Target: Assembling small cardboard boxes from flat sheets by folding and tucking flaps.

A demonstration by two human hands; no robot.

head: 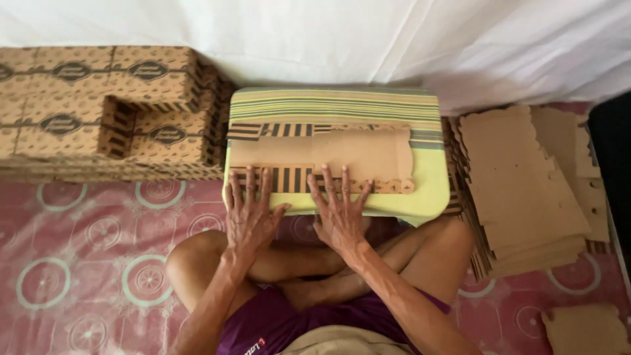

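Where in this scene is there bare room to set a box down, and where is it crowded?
Free: the pink patterned mat between the folded box stack and the person's knee. The striped stool has only its far strip bare; a flat cardboard blank and both hands, left hand and right hand, cover the rest. The pile of flat blanks crowds the other side.

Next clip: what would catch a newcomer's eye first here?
Two bare hands pressed flat side by side, left hand and right hand, on the near edge of a flat cardboard blank with black stripes, lying on a green striped stool at centre. Folded printed boxes are piled at the left, and a stack of plain blanks at the right, on a pink patterned mat.
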